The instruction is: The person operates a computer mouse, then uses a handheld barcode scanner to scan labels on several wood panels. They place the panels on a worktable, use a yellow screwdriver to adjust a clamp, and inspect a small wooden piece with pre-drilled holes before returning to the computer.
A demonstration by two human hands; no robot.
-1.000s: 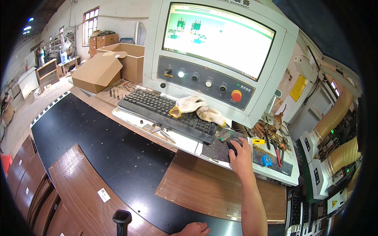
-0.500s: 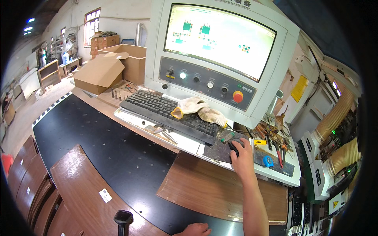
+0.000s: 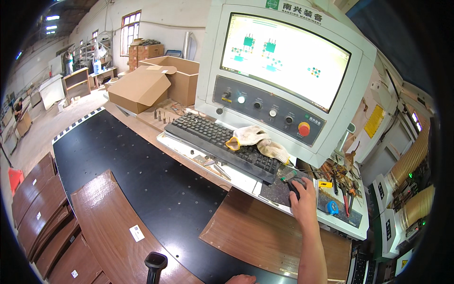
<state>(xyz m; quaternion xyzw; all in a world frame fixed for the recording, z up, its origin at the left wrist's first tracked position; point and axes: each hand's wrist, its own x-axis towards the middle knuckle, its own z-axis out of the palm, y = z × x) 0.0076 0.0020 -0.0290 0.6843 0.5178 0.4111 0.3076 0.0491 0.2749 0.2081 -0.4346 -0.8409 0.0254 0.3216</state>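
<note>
My right hand [image 3: 305, 198] is closed over a black computer mouse [image 3: 293, 190] on a dark pad, right of a black keyboard [image 3: 201, 134]. A pair of off-white work gloves [image 3: 251, 136] lies across the keyboard. Above them, the lit screen [image 3: 283, 61] of a machine console shows green and teal shapes. Only part of my left hand [image 3: 242, 279] shows at the lower edge, near a wood-grain board [image 3: 272, 232]; its fingers are mostly cut off. To its left stands a black handheld scanner [image 3: 155, 261], beside another brown board [image 3: 111, 208] with a white label.
A blue tape measure [image 3: 332, 207], red-handled pliers [image 3: 348, 203] and a yellow item [image 3: 325, 184] lie right of the mouse. A red emergency stop button [image 3: 303, 129] sits on the console. Beyond the black worktop [image 3: 123, 151] is an open cardboard box [image 3: 142, 87]. Several boards [image 3: 40, 199] lean at the left.
The view has swung, so the scene sits further right and lower in the picture. Less of my left hand shows now. My right hand stays on the mouse.
</note>
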